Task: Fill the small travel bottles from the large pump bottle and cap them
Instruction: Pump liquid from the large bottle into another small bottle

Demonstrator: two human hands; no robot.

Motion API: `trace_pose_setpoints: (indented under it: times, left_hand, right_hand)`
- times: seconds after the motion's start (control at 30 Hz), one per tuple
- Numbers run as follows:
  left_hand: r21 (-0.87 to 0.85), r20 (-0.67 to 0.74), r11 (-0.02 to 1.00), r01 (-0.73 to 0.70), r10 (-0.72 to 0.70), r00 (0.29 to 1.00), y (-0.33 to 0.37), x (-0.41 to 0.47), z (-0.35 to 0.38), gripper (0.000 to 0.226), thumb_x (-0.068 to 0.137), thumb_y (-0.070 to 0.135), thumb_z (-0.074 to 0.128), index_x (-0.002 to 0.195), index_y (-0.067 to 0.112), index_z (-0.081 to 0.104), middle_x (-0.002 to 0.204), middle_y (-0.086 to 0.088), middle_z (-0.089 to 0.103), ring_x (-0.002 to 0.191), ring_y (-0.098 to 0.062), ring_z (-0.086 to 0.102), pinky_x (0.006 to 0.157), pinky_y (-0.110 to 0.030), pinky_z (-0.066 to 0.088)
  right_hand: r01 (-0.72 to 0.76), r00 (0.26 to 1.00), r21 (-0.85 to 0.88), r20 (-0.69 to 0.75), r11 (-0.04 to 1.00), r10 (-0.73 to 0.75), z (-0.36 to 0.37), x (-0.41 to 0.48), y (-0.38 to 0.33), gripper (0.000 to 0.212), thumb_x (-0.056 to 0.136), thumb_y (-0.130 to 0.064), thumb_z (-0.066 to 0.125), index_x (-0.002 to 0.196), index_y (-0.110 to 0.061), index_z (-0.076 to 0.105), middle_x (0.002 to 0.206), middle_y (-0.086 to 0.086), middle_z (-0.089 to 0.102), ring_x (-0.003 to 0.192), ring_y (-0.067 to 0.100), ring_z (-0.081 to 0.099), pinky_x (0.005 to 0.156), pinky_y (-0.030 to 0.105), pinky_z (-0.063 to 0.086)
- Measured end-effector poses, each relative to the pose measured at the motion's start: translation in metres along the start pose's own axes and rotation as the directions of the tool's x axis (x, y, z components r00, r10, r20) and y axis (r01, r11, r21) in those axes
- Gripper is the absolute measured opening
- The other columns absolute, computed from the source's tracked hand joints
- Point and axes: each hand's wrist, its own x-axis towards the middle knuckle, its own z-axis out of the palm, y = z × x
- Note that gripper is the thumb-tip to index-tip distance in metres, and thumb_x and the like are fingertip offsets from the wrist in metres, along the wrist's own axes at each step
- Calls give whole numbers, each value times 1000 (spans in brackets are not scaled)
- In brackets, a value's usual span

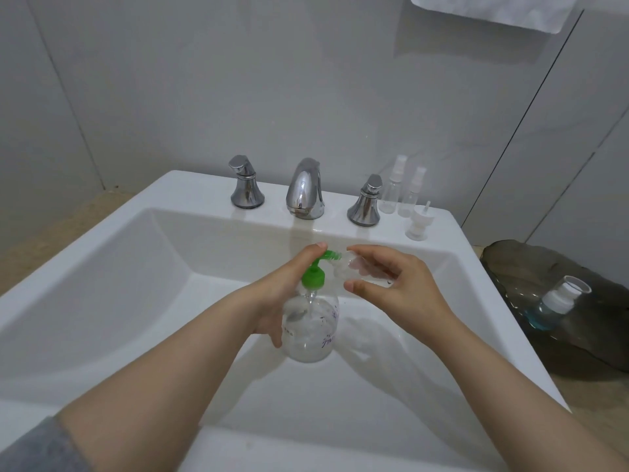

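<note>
Over the white sink basin (102, 274) my left hand (282, 287) grips the large clear pump bottle (311, 328), with a fingertip on top of its green pump head (315, 272). My right hand (391, 284) holds a small clear travel bottle (354, 267) tilted on its side, its mouth right at the green nozzle. Two more small spray bottles (391, 190) (410, 194) stand capped on the sink ledge at the back right. A loose white spray cap (418, 223) stands on the ledge in front of them.
A chrome faucet (304, 189) and two chrome handles (246, 183) (366, 201) line the back ledge. On the right, a dark tray (578, 349) holds a bottle with blue liquid (551, 306). A white towel (493, 10) hangs at the top right.
</note>
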Motion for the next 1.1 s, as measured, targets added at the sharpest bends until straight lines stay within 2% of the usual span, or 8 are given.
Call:
trace_pose_setpoints:
  times: [0.17, 0.3, 0.47, 0.5, 0.67, 0.9, 1.1]
  left_hand:
    - [-19, -25, 1000, -23, 23, 999, -2, 4, 2, 63, 82, 75, 49, 133, 40, 49, 153, -5, 37, 141, -39, 35, 108, -77, 16]
    - [-40, -25, 999, -21, 20, 999, -1, 6, 1, 74, 71, 74, 61, 133, 36, 53, 150, -7, 40, 138, -41, 38, 107, -76, 19]
    - [-73, -5, 997, -20, 20, 1000, -1, 6, -2, 54, 86, 62, 56, 129, 30, 58, 144, -10, 45, 132, -39, 44, 108, -75, 21]
    - [-71, 8, 997, -28, 29, 1000, 0, 6, -3, 55, 84, 63, 58, 129, 31, 58, 143, -9, 45, 132, -38, 44, 107, -76, 21]
    - [-37, 21, 999, -24, 25, 999, 2, -1, 1, 91, 48, 70, 66, 132, 37, 56, 151, -8, 39, 139, -42, 36, 105, -77, 20]
    - [-18, 25, 1000, 3, -2, 1000, 2, -2, 0, 100, 51, 80, 59, 139, 34, 50, 152, -6, 38, 139, -39, 38, 109, -74, 19]
    - [16, 29, 1000, -21, 21, 999, 2, -5, 0, 117, 36, 84, 63, 142, 36, 47, 154, -7, 37, 140, -40, 38, 107, -75, 22]
  right_hand:
    - [5, 1000, -9, 1, 1000, -5, 0, 0, 2, 45, 74, -17, 82, 106, -43, 64, 99, -12, 71, 98, 2, 63, 93, 17, 47]
    - [-7, 1000, -12, 12, 1000, 7, 1, 0, 2, 46, 74, -17, 82, 104, -46, 63, 101, -14, 71, 100, -1, 63, 92, 15, 45]
    - [-26, 999, -13, 34, 1000, 26, 2, 0, 3, 45, 74, -16, 82, 106, -42, 65, 101, -16, 70, 99, -3, 63, 91, 12, 45]
    - [-26, 999, -14, 33, 1000, 26, 2, 0, 3, 45, 74, -16, 82, 106, -42, 65, 100, -15, 71, 98, -3, 63, 92, 13, 46]
    - [-25, 999, -13, 28, 1000, 26, 2, 0, 3, 45, 73, -16, 82, 106, -42, 65, 100, -12, 71, 98, -2, 64, 92, 15, 47]
    - [-10, 1000, -7, -8, 1000, 10, 1, 1, 4, 46, 74, -18, 82, 109, -42, 65, 100, -10, 71, 98, 3, 64, 93, 17, 47]
    - [-6, 1000, -9, -7, 1000, 6, 1, 0, 4, 47, 73, -18, 82, 112, -39, 66, 101, -11, 71, 98, 2, 63, 94, 18, 47]
